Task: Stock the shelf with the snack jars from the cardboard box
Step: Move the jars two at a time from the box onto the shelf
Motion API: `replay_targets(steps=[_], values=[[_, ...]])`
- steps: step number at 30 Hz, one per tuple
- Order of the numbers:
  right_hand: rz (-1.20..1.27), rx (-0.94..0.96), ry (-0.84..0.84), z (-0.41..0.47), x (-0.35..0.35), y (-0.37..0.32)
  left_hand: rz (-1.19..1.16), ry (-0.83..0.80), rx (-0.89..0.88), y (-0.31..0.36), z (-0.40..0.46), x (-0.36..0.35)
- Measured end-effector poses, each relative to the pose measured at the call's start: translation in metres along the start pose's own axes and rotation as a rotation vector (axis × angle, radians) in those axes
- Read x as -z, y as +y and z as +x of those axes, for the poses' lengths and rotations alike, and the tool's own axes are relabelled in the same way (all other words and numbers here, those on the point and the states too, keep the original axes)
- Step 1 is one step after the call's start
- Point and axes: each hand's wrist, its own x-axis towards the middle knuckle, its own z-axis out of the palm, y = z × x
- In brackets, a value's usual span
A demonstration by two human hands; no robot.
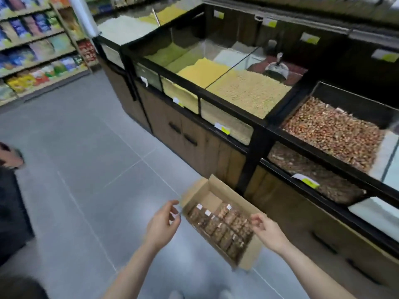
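An open cardboard box (218, 188) sits on the grey floor beside a bulk-food counter. Several clear snack jars (224, 225) of brown nuts fill it in two rows, some with white labels. My left hand (164, 223) hovers just left of the box with its fingers loosely curled, holding nothing. Over the box's right edge, my right hand (267, 229) hangs above the jars, its fingers loosely bent and empty. Neither hand touches a jar.
The dark wooden counter (194, 139) with glass-fronted bins of grains and peanuts (332, 130) runs along the right. A metal scoop (277, 69) lies in a far bin. Shelves of packaged snacks (36, 50) line the far left. Another person's foot (10, 156) shows at the left edge.
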Motion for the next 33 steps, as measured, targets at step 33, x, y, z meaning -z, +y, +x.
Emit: replay_targets(steps=[33], values=[[0.366, -0.599, 0.164, 0.317, -0.209, 0.192, 0.086, -0.743, -0.158, -0.181, 0.369, -0.301]])
